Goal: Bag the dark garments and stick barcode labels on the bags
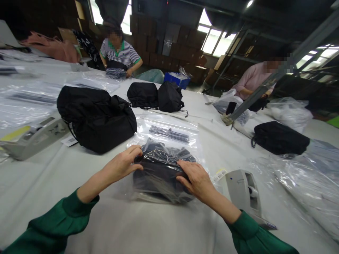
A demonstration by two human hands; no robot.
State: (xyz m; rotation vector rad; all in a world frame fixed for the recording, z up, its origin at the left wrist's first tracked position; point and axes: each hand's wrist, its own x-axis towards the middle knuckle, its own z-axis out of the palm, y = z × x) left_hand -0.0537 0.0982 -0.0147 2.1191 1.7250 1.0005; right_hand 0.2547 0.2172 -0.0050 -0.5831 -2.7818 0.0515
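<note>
In front of me on the table lies a clear plastic bag (173, 128) with a printed dark label panel and a black folded fabric item (159, 174) inside. My left hand (128, 160) grips the left side of the bag, thumb below and fingers above. On the other side, my right hand (194, 176) grips the bag with its fingers on top and its thumb lower down. The plastic between my hands is creased and shiny. A large black drawstring bag (97, 120) lies beyond my left hand.
Two smaller black drawstring bags (156, 97) sit further back. Tape dispensers stand left (37, 135) and right (243, 194). Another black bag (280, 137) and plastic bags (304, 187) lie at right. Two people work across the table, near a slanted metal post (280, 72).
</note>
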